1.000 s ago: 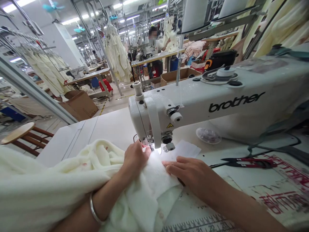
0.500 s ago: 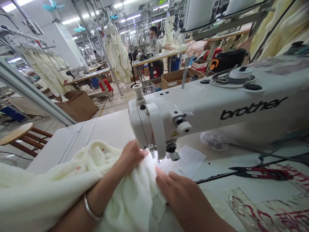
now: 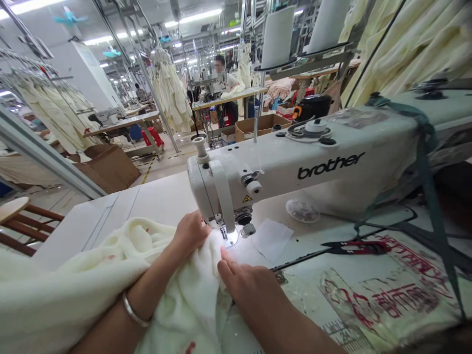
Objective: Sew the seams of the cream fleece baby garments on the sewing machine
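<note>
A cream, fleecy cloth [image 3: 110, 258] with small reddish marks spreads over the left of the table and under the needle area of a white sewing machine [image 3: 273, 177]. My left hand [image 3: 191, 228], a silver bangle on its wrist, grips the cloth just left of the presser foot [image 3: 223, 232]. Its fingertips are partly hidden behind the machine head. At the cloth's right edge, in front of the foot, my right hand [image 3: 250, 285] is closed, thumb and fingers pinching the edge. A lamp lights the needle plate [image 3: 232, 238].
Right of the needle lie a white paper piece [image 3: 273, 238], a clear round dish [image 3: 303, 210] and red-handled thread snips [image 3: 357, 247]. A green strap [image 3: 429, 182] hangs over the machine arm. Behind stand thread cones [image 3: 278, 37], cardboard boxes [image 3: 110, 167] and a person [image 3: 230, 83] at another machine.
The view has swung right and drawn back a little, showing more of the machine arm and the green strap. Both hands stay on the cloth by the presser foot.
</note>
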`<state>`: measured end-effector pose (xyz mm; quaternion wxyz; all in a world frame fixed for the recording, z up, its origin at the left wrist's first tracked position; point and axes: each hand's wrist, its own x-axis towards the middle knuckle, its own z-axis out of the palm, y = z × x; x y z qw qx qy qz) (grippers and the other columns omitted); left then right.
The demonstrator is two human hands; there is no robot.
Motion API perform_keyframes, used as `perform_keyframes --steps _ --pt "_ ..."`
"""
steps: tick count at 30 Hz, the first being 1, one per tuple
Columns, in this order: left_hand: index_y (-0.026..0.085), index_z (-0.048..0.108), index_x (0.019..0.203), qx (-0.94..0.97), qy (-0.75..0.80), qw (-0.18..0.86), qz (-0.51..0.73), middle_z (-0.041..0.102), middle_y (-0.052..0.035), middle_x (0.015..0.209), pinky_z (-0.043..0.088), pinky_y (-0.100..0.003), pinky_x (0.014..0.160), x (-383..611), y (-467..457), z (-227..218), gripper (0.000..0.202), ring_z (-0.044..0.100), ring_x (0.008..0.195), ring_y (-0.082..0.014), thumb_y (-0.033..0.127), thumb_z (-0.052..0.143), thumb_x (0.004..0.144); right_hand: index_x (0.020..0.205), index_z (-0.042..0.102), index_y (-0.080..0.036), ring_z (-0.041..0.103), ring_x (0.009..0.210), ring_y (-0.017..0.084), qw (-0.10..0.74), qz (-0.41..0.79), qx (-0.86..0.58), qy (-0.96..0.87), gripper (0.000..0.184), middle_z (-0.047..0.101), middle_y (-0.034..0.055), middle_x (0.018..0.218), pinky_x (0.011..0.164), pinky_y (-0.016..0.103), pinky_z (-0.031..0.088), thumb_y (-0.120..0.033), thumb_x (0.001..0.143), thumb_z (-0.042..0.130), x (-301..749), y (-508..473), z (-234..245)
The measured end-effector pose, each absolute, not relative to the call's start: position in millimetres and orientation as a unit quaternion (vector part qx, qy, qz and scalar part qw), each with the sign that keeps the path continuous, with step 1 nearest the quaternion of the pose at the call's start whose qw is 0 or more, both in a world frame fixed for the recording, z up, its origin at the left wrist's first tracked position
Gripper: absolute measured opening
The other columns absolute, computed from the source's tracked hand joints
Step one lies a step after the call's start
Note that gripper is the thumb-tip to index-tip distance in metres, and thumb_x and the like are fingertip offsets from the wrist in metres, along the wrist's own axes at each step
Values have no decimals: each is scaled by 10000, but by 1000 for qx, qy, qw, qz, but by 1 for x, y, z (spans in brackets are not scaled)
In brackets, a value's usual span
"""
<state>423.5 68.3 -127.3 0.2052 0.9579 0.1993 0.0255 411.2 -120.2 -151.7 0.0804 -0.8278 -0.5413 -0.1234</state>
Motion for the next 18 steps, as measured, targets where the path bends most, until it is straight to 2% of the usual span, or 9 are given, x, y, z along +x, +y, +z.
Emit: perform_keyframes --steps 4,7,10,12,14,15,16,18 --pt "168 607 845 966 185 181 26 673 -103 909 418 -311 817 423 67 -133 146 588 983 -250 218 502 756 931 534 -148 639 575 181 78 -134 -826 -542 237 546 162 1248 410 269 474 15 785 442 403 -117 -160" --pt "167 600 820 968 180 175 20 675 -91 891 416 -286 779 426 68 -132 121 600 922 -225 218 512 756 984 543 -117 626 537 186 73 -136 -827 -541 267 539 199 1243 397 279 476 17 771 454 403 -115 -157" --pt "166 583 770 968 187 166 18 668 -70 823 401 -272 711 415 69 -112 100 597 806 -198 224 502 762 889 570 -130 631 580 210 106 -106 -827 -542 264 659 135 1009 444 289 500 37 708 472 404 -117 -139" --pt "171 563 781 966 203 153 34 651 -50 800 388 -270 692 391 64 -86 119 578 765 -182 263 488 789 893 584 -125 633 711 239 187 -125 -801 -554 293 657 99 855 575 321 538 38 689 449 398 -122 -122" --pt "186 536 787 955 212 199 52 623 -17 765 389 -254 684 357 49 -56 200 557 736 -157 356 447 843 1074 557 -93 612 842 247 288 -170 -747 -574 358 639 109 902 711 348 537 15 771 401 384 -128 -105" --pt "193 528 775 942 209 256 57 607 -3 743 395 -241 678 338 39 -42 261 548 724 -145 406 406 869 1192 498 -88 606 863 238 330 -191 -718 -582 387 629 116 950 738 345 531 -11 835 371 375 -130 -98" --pt "199 529 769 922 206 321 61 599 2 742 403 -230 673 320 27 -31 314 545 729 -140 436 360 888 1285 422 -93 608 844 226 360 -206 -694 -588 401 624 114 956 730 332 529 -50 893 347 366 -133 -92" --pt "210 558 786 882 212 414 73 611 0 798 416 -219 688 290 4 -17 336 547 781 -143 432 331 897 1333 352 -129 615 735 201 392 -223 -676 -583 362 625 83 865 658 298 525 -149 972 329 352 -138 -85"
